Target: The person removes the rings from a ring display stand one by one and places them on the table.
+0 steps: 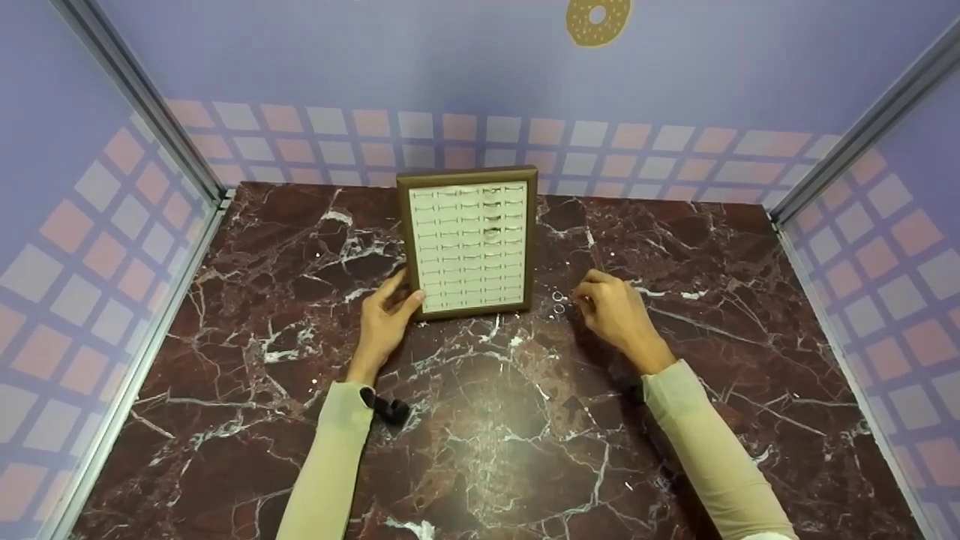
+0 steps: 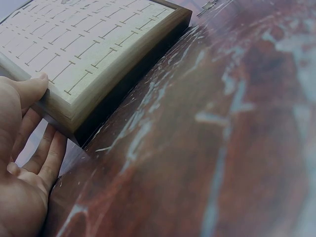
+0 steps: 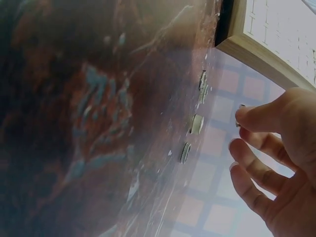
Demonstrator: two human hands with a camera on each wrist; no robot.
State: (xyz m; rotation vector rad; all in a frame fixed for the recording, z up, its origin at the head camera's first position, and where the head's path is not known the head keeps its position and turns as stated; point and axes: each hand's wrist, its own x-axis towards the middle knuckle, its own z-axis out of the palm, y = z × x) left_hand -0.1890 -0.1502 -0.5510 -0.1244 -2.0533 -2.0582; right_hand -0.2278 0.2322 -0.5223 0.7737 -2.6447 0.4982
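Observation:
A wood-framed ring display (image 1: 435,259) with a pale slotted insert stands tilted at the middle back of the table. Several rings (image 1: 492,217) sit in one column of its upper slots. My left hand (image 1: 384,313) grips its lower left corner, thumb over the front of the frame and fingers behind. To the right of the display, my right hand (image 1: 616,309) pinches a small ring (image 3: 238,122) between thumb and index finger, mostly hidden by the fingertips. Several loose rings (image 3: 196,124) lie on the table by that hand, between it and the display.
The dark red marbled table (image 1: 465,420) runs back to a lilac wall (image 1: 480,67) with pink and white squares. Side panels (image 1: 885,247) close off left and right. A black wrist strap with a device (image 1: 391,409) hangs at my left cuff.

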